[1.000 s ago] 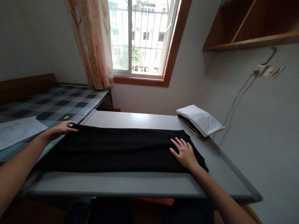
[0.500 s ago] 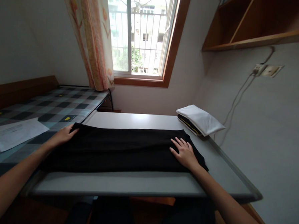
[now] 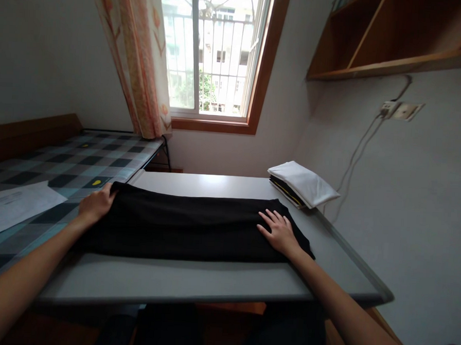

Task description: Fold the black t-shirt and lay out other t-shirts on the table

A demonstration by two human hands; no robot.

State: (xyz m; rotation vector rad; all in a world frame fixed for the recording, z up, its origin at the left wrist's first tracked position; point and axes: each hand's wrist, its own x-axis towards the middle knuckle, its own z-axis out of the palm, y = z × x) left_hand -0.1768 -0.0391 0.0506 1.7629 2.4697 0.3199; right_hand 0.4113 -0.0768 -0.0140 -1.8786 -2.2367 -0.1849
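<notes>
A long black garment (image 3: 189, 227), folded into a strip, lies across the white table (image 3: 178, 278). It looks like trousers, but I cannot be sure. My left hand (image 3: 96, 204) is closed on its far left corner, and that end is raised a little off the tabletop. Near the garment's right end, my right hand (image 3: 279, 231) rests flat with its fingers spread, pressing on the cloth. The left end of the strip reaches past the table edge toward the bed, and its underside is hidden.
Folded white and black cloths (image 3: 301, 184) are stacked at the table's back right corner. On the left, a bed with a checked cover (image 3: 111, 158) holds papers (image 3: 20, 205). A wooden shelf (image 3: 394, 62) hangs on the right wall, above cables (image 3: 357, 158).
My left hand has closed on the garment's left corner and lifted that end slightly, drawing it taut. My right hand stays flat on the cloth. The view has shifted a little.
</notes>
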